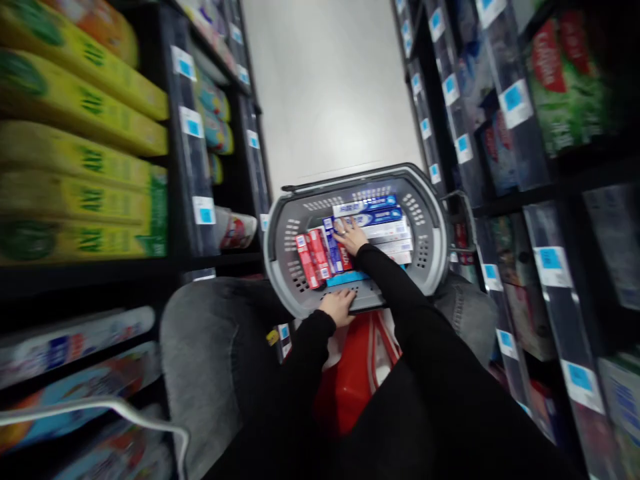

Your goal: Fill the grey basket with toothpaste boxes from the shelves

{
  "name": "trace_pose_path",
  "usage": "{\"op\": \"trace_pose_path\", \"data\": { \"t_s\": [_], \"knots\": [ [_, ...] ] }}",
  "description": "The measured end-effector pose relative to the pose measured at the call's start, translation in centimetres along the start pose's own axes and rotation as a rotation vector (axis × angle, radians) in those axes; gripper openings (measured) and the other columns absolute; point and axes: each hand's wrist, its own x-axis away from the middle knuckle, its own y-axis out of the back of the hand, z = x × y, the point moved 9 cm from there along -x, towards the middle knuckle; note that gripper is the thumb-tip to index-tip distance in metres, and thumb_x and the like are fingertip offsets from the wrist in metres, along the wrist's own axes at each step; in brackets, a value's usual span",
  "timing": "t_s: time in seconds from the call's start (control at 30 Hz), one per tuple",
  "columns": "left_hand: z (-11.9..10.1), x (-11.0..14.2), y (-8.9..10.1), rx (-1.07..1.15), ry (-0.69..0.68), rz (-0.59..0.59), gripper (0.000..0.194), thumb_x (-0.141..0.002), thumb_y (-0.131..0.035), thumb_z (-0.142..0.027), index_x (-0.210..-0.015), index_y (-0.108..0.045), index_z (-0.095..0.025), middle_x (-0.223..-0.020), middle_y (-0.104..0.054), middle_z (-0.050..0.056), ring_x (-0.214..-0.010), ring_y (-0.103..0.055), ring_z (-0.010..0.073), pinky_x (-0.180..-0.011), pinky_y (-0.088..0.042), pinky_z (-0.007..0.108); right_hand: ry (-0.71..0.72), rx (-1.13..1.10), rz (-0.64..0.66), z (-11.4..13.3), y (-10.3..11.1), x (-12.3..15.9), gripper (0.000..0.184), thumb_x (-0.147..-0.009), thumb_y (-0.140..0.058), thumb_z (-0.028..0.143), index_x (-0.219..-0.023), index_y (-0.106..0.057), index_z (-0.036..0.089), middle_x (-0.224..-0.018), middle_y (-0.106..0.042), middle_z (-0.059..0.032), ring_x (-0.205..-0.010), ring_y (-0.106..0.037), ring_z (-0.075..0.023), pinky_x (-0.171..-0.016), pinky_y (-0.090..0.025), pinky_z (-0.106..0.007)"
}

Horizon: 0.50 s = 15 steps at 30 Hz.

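Observation:
A grey shopping basket stands between my knees, with several toothpaste boxes in it. My left hand grips the basket's near rim, its fingers hooked over the inside. Inside the basket, my right hand lies with fingers spread on the boxes, touching the blue-and-white toothpaste boxes. To its left are red boxes and upright dark blue boxes. White boxes are stacked at its right, and a light blue box lies along the near side. My right palm hides part of a red box.
Shelves flank me closely on both sides. Yellow packages fill the left shelf, and green-and-red packs sit at upper right. Price tags line the shelf edges. A grey floor stretches ahead. A red bag lies below the basket; a white cable crosses lower left.

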Motion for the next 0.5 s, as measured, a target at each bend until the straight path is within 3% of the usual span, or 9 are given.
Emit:
{"op": "trace_pose_path", "data": {
  "t_s": [0.07, 0.1, 0.2, 0.3, 0.37, 0.43, 0.5],
  "knots": [
    [0.3, -0.4, -0.2, -0.003, -0.008, -0.001, 0.055, -0.085, -0.056, -0.033, -0.134, -0.051, -0.010, -0.129, -0.058, 0.016, -0.109, -0.061, 0.0304, -0.092, -0.048, 0.037, -0.045, 0.106, -0.037, 0.7, 1.1, 2.0, 0.041, -0.094, -0.046, 0.006, -0.136, -0.046, 0.005, -0.156, -0.032, -0.0133, -0.143, -0.023, -0.0231, -0.116, -0.014, -0.053],
    [0.5, -0.7, -0.4, -0.005, -0.013, -0.002, 0.055, -0.085, -0.056, -0.034, -0.134, -0.051, -0.009, -0.129, -0.057, 0.018, -0.110, -0.061, 0.0321, -0.093, -0.048, 0.039, -0.080, 0.162, -0.046, 1.2, 1.7, 3.2, 0.042, -0.094, -0.046, 0.008, -0.136, -0.046, 0.004, -0.153, -0.038, -0.0132, -0.141, -0.027, -0.0233, -0.117, -0.014, -0.052],
    [0.9, -2.0, -1.1, -0.025, -0.018, 0.003, 0.057, -0.082, -0.060, -0.036, -0.132, -0.053, -0.008, -0.126, -0.059, 0.021, -0.111, -0.061, 0.0352, -0.091, -0.049, 0.042, -0.250, 0.363, -0.062, 2.9, 4.2, 8.6, 0.034, -0.093, -0.051, 0.019, -0.124, -0.059, 0.006, -0.125, -0.063, -0.0147, -0.122, -0.052, -0.0262, -0.111, -0.029, -0.049],
    [0.9, -2.8, -1.2, -0.075, 0.023, 0.014, 0.057, -0.085, -0.056, -0.037, -0.137, -0.049, -0.014, -0.131, -0.056, 0.019, -0.115, -0.059, 0.0339, -0.092, -0.049, 0.042, -0.363, 0.498, -0.191, 6.8, 7.1, 17.1, 0.035, -0.090, -0.057, 0.033, -0.121, -0.064, 0.019, -0.114, -0.068, -0.0124, -0.111, -0.059, -0.0253, -0.105, -0.039, -0.041],
    [0.7, -2.7, -0.6, -0.092, 0.079, 0.009, 0.054, -0.087, -0.053, -0.038, -0.135, -0.050, -0.015, -0.129, -0.058, 0.019, -0.114, -0.059, 0.0347, -0.090, -0.049, 0.045, -0.456, 0.584, -0.320, 9.2, 7.9, 23.8, 0.043, -0.089, -0.058, 0.037, -0.127, -0.061, 0.016, -0.119, -0.066, -0.0139, -0.114, -0.058, -0.0291, -0.104, -0.040, -0.046],
    [0.4, -1.8, 0.6, -0.090, 0.150, -0.014, 0.049, -0.088, -0.051, -0.040, -0.130, -0.053, -0.014, -0.124, -0.061, 0.021, -0.111, -0.061, 0.0354, -0.086, -0.049, 0.046, -0.673, 0.648, -0.501, 9.9, 7.7, 30.9, 0.050, -0.088, -0.059, 0.040, -0.130, -0.059, 0.013, -0.134, -0.057, -0.0186, -0.127, -0.049, -0.0359, -0.109, -0.034, -0.055],
    [0.1, -0.3, 2.0, -0.087, 0.210, -0.063, 0.043, -0.088, -0.051, -0.037, -0.123, -0.056, -0.012, -0.120, -0.064, 0.022, -0.109, -0.063, 0.0347, -0.082, -0.051, 0.044, -0.812, 0.650, -0.612, 9.6, 5.7, 36.0, 0.054, -0.088, -0.057, 0.043, -0.135, -0.056, 0.015, -0.144, -0.048, -0.0181, -0.135, -0.042, -0.0376, -0.109, -0.036, -0.056]
  ]
}}
